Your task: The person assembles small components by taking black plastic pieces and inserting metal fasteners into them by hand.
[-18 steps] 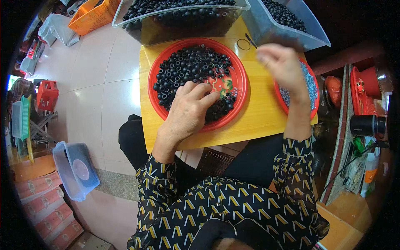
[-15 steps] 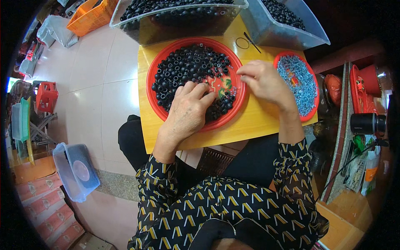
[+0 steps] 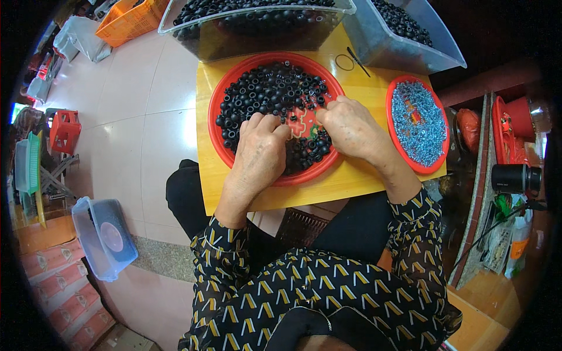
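A round red tray (image 3: pixel 218 136) with a patterned bottom holds many small hollow black plastic pieces (image 3: pixel 257 93), with tiny clear bits scattered among them. My left hand (image 3: pixel 255 153) is over the tray's near left part, fingers curled and thumb against the fingertips; what they pinch is hidden, though black pieces lie right beside them. Above the tray's right side my right hand (image 3: pixel 352 130) is also closed in a pinch, its fingertips hiding whatever they hold. To its right is a smaller red tray (image 3: pixel 391 134) full of small shiny bluish-clear pieces (image 3: pixel 418 131).
Both trays stand on a yellow board (image 3: pixel 316 196). Two clear plastic bins (image 3: pixel 257 38) (image 3: pixel 404 50) of black pieces are at its far edge, near a thin dark tool (image 3: pixel 358 61). A blue bin (image 3: pixel 108 240) sits on the floor at left, an orange crate (image 3: pixel 129 23) farther back.
My right hand has moved left and down from the tray's right rim to over its right side. My left hand's fingers have drawn in closer together, staying over the black pieces.
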Tool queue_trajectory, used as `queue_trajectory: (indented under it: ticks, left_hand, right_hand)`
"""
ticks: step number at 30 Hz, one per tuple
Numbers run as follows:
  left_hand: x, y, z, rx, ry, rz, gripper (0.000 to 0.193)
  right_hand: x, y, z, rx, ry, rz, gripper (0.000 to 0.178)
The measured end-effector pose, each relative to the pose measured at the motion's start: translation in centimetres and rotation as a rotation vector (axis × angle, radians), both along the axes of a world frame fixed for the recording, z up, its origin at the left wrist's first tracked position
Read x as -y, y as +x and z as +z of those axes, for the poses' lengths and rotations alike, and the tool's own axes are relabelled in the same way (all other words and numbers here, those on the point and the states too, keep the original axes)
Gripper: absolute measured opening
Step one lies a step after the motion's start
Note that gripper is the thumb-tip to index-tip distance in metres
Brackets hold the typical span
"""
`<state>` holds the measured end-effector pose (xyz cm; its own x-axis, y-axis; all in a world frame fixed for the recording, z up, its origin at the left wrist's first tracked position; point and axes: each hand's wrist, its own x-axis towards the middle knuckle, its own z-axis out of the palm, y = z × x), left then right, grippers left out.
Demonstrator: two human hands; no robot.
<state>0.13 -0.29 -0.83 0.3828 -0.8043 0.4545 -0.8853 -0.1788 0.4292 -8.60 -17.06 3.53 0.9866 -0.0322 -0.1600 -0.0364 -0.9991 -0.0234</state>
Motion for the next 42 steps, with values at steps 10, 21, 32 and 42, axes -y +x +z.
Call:
queue_trajectory:
  ticks: [10,21,32,42]
  left_hand:
    - [-0.6,0.5,0.6,-0.377,-0.304,-0.007,0.019]
    - [-1.3,0.3,-0.1,-1.9,-0.707,-0.371,0.02]
    - [-0.9,-0.2,-0.1,-1.913,-0.703,-0.405,0.02]
    - [-0.8,-0.5,0.1,-1.83,-0.72,-0.294,0.018]
  right_hand:
    - [1.6,-0.2,-0.5,0.428,0.355,-0.094,0.009]
    - [-3.4,0.1,0.8,0.643,1.204,-0.26,0.01]
    - [-4.7,-0.1,0.1,0.655,1.374,-0.172,0.008]
    - [-4.3,-0.5,0.4,0.598,1.496,-0.194,0.008]
